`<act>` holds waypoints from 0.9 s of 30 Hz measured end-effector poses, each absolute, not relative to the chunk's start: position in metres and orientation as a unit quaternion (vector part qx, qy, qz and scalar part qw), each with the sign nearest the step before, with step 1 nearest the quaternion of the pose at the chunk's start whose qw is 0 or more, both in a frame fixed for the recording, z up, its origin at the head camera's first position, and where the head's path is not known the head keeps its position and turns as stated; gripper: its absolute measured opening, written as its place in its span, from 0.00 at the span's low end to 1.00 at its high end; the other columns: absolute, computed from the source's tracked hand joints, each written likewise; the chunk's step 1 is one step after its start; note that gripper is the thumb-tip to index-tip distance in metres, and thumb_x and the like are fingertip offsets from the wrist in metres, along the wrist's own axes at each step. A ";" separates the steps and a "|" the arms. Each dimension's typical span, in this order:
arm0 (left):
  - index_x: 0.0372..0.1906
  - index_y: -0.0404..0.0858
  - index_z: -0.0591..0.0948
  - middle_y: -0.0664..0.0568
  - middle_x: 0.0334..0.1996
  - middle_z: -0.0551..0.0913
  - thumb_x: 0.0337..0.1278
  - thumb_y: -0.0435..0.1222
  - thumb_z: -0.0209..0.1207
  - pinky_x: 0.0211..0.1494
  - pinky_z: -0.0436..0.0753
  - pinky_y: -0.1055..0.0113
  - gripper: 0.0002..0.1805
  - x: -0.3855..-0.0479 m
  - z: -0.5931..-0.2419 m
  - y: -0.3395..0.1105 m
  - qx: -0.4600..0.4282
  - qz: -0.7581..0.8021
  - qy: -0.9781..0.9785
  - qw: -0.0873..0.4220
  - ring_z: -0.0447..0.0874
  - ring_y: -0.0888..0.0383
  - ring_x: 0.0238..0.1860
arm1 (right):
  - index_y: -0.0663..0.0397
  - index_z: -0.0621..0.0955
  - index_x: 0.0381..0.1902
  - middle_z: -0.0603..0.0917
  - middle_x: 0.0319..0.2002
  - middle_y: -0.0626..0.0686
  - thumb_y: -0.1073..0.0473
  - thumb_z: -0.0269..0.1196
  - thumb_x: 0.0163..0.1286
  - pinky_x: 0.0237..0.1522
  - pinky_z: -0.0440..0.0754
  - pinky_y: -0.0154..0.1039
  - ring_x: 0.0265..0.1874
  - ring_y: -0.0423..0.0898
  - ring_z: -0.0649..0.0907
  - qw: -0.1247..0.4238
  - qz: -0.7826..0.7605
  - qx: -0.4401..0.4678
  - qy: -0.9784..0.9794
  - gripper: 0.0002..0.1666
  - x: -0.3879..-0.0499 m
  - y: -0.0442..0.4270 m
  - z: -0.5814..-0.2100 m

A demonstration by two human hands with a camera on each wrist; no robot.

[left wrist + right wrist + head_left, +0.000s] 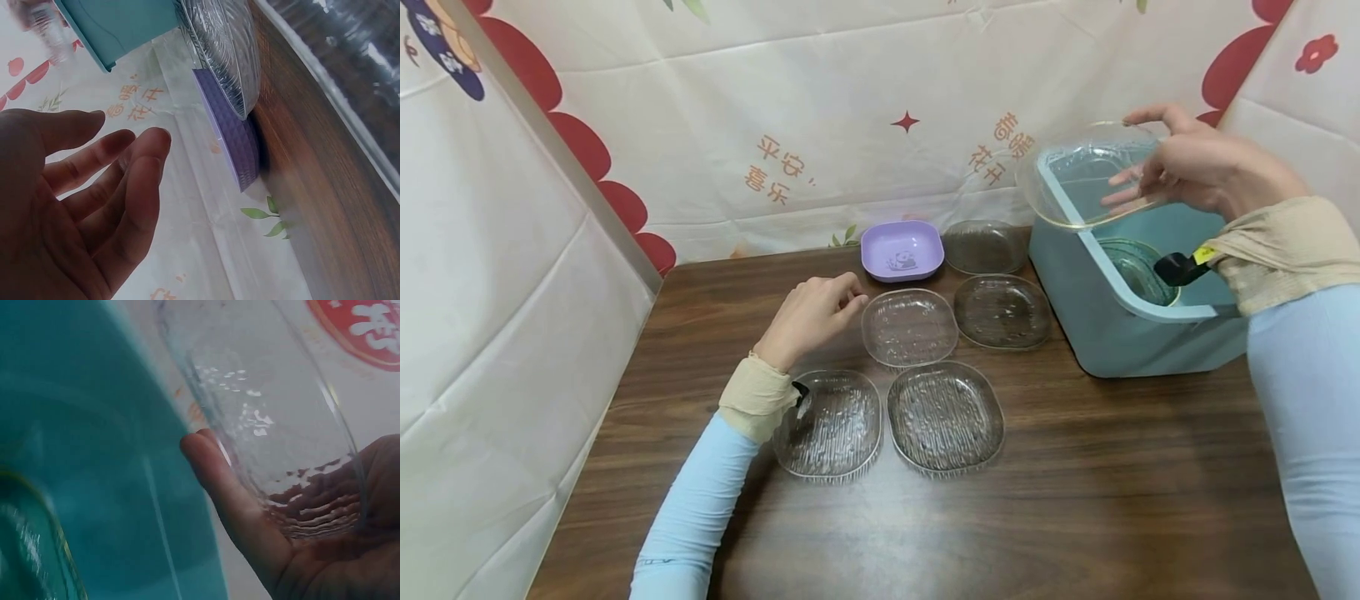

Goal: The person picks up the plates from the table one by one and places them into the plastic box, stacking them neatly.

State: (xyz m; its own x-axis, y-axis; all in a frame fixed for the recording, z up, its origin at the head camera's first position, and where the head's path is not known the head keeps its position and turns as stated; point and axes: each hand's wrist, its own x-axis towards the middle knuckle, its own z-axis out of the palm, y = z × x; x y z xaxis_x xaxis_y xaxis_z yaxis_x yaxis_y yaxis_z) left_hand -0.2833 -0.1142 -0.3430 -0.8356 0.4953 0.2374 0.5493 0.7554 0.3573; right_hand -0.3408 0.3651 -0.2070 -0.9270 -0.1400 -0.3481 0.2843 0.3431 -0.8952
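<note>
My right hand (1217, 167) grips a clear plate (1075, 179) by its edge, above the teal bin (1075, 283). Seen from the right wrist, the thumb lies on one side of the clear plate (269, 406) and fingers show behind it. The left hand (812, 317) hovers over the table, empty, left of a clear plate (910, 327); in the left wrist view that hand (94, 200) has its fingers loosely bent. Two ribbed clear plates (946, 417) (831, 425) lie nearer the front, the left one partly under the left wrist.
A purple dish (902, 251) stands at the back of the wooden table (880, 542). Two more clear plates (1002, 311) (983, 247) lie between it and the bin. Inside the bin is a greenish clear dish (1138, 271). Printed cloth (850, 108) hangs behind.
</note>
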 end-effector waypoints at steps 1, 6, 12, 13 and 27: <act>0.43 0.45 0.84 0.56 0.30 0.88 0.72 0.43 0.60 0.34 0.83 0.57 0.07 -0.283 -0.343 -0.114 -0.279 -0.211 -0.934 0.064 0.85 0.57 0.29 | 0.19 0.48 0.71 0.63 0.68 0.66 0.81 0.32 0.72 0.40 0.93 0.51 0.37 0.47 0.92 0.194 -0.572 0.050 0.795 0.48 -0.343 0.367 -0.207; 0.43 0.44 0.84 0.56 0.30 0.89 0.72 0.43 0.61 0.34 0.83 0.58 0.07 -0.284 -0.345 -0.114 -0.276 -0.214 -0.935 0.061 0.85 0.57 0.30 | 0.11 0.42 0.76 0.64 0.74 0.64 0.78 0.30 0.74 0.37 0.92 0.45 0.39 0.47 0.92 0.219 -0.586 0.062 0.777 0.53 -0.351 0.374 -0.207; 0.44 0.45 0.84 0.56 0.32 0.90 0.72 0.43 0.61 0.35 0.84 0.57 0.07 -0.284 -0.344 -0.112 -0.276 -0.218 -0.934 0.062 0.87 0.56 0.31 | 0.11 0.33 0.79 0.10 0.76 0.37 0.81 0.29 0.72 0.38 0.93 0.45 0.36 0.38 0.89 0.209 -0.623 0.071 0.750 0.59 -0.355 0.383 -0.208; 0.44 0.45 0.84 0.56 0.32 0.90 0.72 0.43 0.61 0.35 0.84 0.57 0.07 -0.284 -0.344 -0.112 -0.277 -0.217 -0.934 0.062 0.87 0.56 0.31 | 0.11 0.34 0.79 0.09 0.75 0.36 0.81 0.29 0.71 0.39 0.93 0.47 0.36 0.38 0.88 0.208 -0.632 0.074 0.743 0.59 -0.356 0.385 -0.208; 0.45 0.45 0.84 0.56 0.31 0.89 0.72 0.43 0.61 0.34 0.84 0.58 0.07 -0.283 -0.345 -0.113 -0.273 -0.212 -0.936 0.058 0.86 0.57 0.30 | 0.24 0.29 0.81 0.32 0.83 0.37 0.79 0.27 0.72 0.46 0.92 0.46 0.34 0.49 0.92 0.261 -0.672 0.180 0.669 0.54 -0.363 0.407 -0.215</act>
State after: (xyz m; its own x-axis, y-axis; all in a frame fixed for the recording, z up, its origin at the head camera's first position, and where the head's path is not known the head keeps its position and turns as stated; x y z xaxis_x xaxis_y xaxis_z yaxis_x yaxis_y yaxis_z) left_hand -0.2834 -0.1126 -0.3448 -0.8440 0.4872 0.2241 0.5362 0.7605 0.3662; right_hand -0.3630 0.4068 -0.2152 -0.7997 -0.1096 -0.5904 0.5908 0.0320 -0.8062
